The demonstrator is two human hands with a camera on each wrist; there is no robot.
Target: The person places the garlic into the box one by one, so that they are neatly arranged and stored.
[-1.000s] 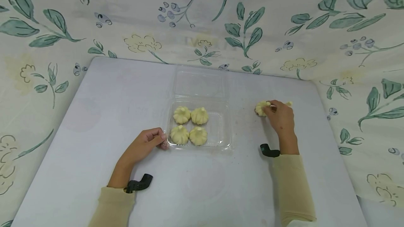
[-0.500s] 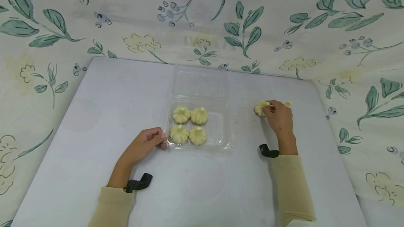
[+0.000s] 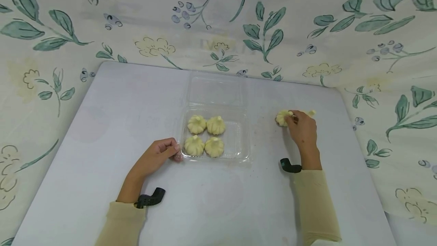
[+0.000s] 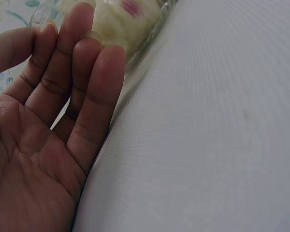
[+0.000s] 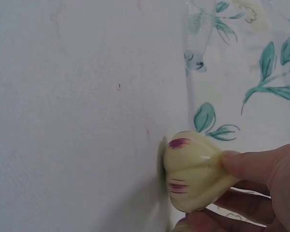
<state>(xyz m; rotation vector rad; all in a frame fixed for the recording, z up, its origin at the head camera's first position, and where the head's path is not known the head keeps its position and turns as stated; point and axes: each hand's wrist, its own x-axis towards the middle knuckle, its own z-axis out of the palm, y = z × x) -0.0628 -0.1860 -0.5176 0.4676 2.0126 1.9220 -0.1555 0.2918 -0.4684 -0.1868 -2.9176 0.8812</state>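
Near the middle of the white surface (image 3: pixel 218 208), a transparent container (image 3: pixel 235 139) lies open, its hinged lid (image 3: pixel 217 91) folded back to about the surface's far edge. In the left part of the container sit 4 garlic bulbs (image 3: pixel 214 147), pale yellow, in 2 rows of 2; open room runs from them to the right wall. At the near left corner, the left hand (image 3: pixel 155 157) has its grip pinching the rim between thumb and index finger, and the other fingers reach out fairly straight beside the container's edge.

Well to the right of the container, the right hand (image 3: pixel 302 127) pinches a purple-streaked bulb (image 5: pixel 195 169) between thumb and fingers. That bulb is close against the surface; whether it touches, I cannot tell. Just beyond the hand, toward the surface's right edge, a further bulb (image 3: pixel 312 112) shows in part, mostly hidden. Between the container's right rim and the pinched bulb, a broad strip of surface gives room for moving sideways, and a wider stretch lies between the 2 sleeved forearms. Past the far edge, a floral cloth (image 3: pixel 218 29) rises, and it also borders both sides.
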